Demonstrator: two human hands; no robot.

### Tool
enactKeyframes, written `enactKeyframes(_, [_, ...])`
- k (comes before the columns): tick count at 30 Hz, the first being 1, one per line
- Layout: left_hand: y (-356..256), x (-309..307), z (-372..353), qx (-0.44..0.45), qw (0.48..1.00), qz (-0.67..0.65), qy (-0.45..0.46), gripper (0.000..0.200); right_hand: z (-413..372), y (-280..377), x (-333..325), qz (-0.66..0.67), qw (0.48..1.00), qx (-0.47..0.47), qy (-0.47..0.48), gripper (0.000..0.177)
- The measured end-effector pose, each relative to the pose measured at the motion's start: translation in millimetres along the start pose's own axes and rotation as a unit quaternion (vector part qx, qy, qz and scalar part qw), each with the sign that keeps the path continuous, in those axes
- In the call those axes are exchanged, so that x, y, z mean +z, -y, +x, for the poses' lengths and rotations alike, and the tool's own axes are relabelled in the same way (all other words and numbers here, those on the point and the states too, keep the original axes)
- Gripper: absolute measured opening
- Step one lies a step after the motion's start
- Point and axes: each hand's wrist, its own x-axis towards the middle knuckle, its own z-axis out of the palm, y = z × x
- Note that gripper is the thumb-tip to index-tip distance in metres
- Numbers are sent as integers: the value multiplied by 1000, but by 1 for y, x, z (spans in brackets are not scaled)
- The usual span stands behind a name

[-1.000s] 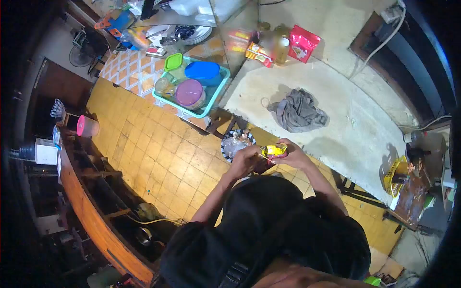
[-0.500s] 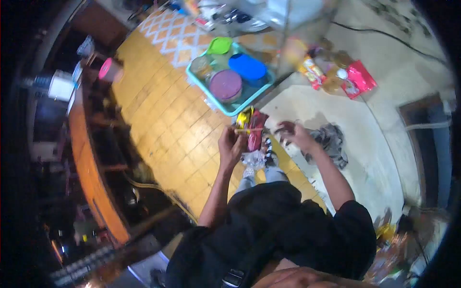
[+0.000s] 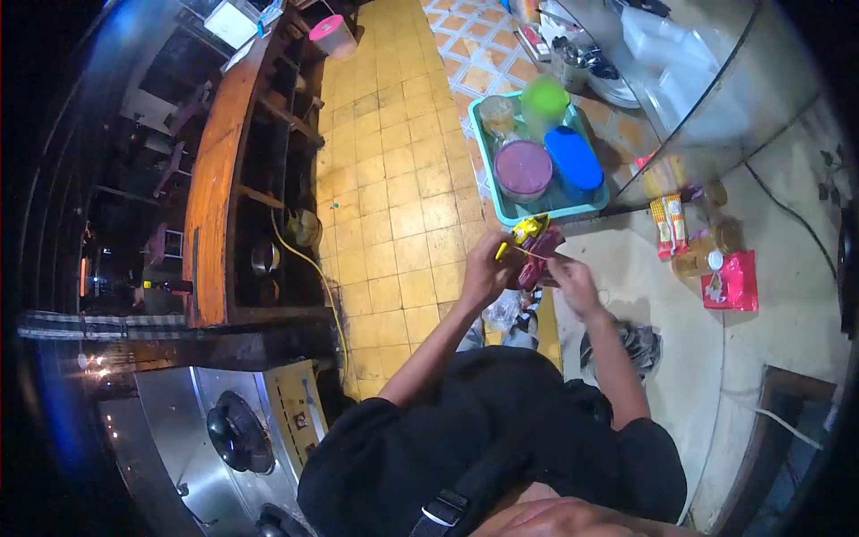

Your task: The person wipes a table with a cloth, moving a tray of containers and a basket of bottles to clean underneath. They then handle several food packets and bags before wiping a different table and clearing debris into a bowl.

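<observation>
My left hand is closed, a thin yellow strip sticking out of its fingers. Close beyond it are a yellow packet and a dark red packet. A fine pale line runs from the left fingers across the red packet toward my right hand. The right fingers are bent together at the red packet's edge; I cannot tell what they pinch. Below the packets, crumpled clear plastic shows in front of my feet.
A turquoise tray holding lidded tubs stands just past the packets. On the pale ledge at right lie a dark crumpled cloth, a pink packet and bottles. A wooden counter and a gas stove are at left.
My right hand has come in from the right to the red packet; before, it hung apart with fingers spread. The left hand keeps its grip. My view has turned, bringing the stove into sight.
</observation>
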Motion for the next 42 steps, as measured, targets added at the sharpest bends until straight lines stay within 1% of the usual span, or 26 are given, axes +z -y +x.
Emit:
enactKeyframes(2, [7,1,2,-31,999,-28,14,30,29,-56,-92,-284,926,-209,-137,28])
enactKeyframes(3, [5,0,3,-30,999,-27,8,30,23,-25,-117,-434,850,-169,-245,33])
enactKeyframes(4, [3,-1,3,-70,995,-61,29,32,23,19,-121,-427,823,16,-374,33])
enactKeyframes(5, [1,-2,2,-109,988,-95,48,34,52,-49,-227,-651,616,-187,-404,41])
enactKeyframes(7, [19,6,-6,-92,989,-96,61,36,47,11,-204,-680,566,55,-463,38])
enactKeyframes(10, [32,15,-17,-82,991,-68,83,39,67,1,-248,-701,537,180,-434,42])
enactKeyframes(12, [38,22,-26,-106,989,-46,95,41,94,-74,-353,-766,485,166,-389,43])
enactKeyframes(14, [25,17,-30,-132,980,-86,118,44,82,-67,-346,-747,527,93,-395,42])
enactKeyframes(15, [18,15,-30,-121,983,-72,122,45,97,-107,-396,-799,436,-7,-414,38])
enactKeyframes(16, [19,14,-30,-70,992,-21,101,43,93,-90,-386,-847,418,41,-325,33])
enactKeyframes(17, [21,15,-30,-21,996,32,82,41,87,-85,-380,-845,413,38,-338,25])
enactKeyframes(18, [30,22,-36,-72,995,4,68,40,102,-117,-412,-895,248,13,-371,11])
enactKeyframes(19, [38,28,-39,-68,996,-29,54,36,99,-108,-412,-923,221,-4,-315,8])
enactKeyframes(20, [17,17,-38,-122,985,-87,82,33,91,-102,-414,-886,297,-95,-343,9])
enactKeyframes(22, [9,10,-33,-234,937,-226,130,26,96,-109,-418,-878,296,66,-371,13])
enactKeyframes(23, [22,15,-31,-288,894,-306,154,23,91,-87,-394,-814,421,48,-397,15])
enactKeyframes(24, [-1,11,-31,-196,970,-86,110,20,70,-70,-374,-735,537,37,-412,19])
enactKeyframes(26, [68,53,-33,-138,984,-90,70,22,50,-60,-349,-712,532,-83,-450,25])
enactKeyframes(27, [44,44,-24,-75,991,-97,46,23,36,-57,-337,-713,533,-89,-448,25])
enactKeyframes(29, [25,37,-20,-95,987,29,126,26,7,-50,-308,-688,560,-111,-447,29])
enactKeyframes(31, [51,77,-8,-71,984,2,163,31,-28,-39,-256,-489,749,-57,-444,29])
enactKeyframes(33, [63,117,4,2,989,-79,123,32,-55,-49,-227,-502,703,-129,-487,36])
enactKeyframes(35, [64,138,17,104,971,81,201,37,-84,-60,-206,-394,757,-117,-507,36])
enactKeyframes(39, [47,192,43,85,964,64,244,32,-140,-74,-178,-302,788,-137,-518,32])
enactKeyframes(41, [5,202,58,-117,923,37,365,30,-160,-62,-149,-312,761,-134,-554,29])
enactKeyframes(42, [-13,201,59,-47,956,23,287,24,-169,-61,-143,-310,773,-184,-522,25])
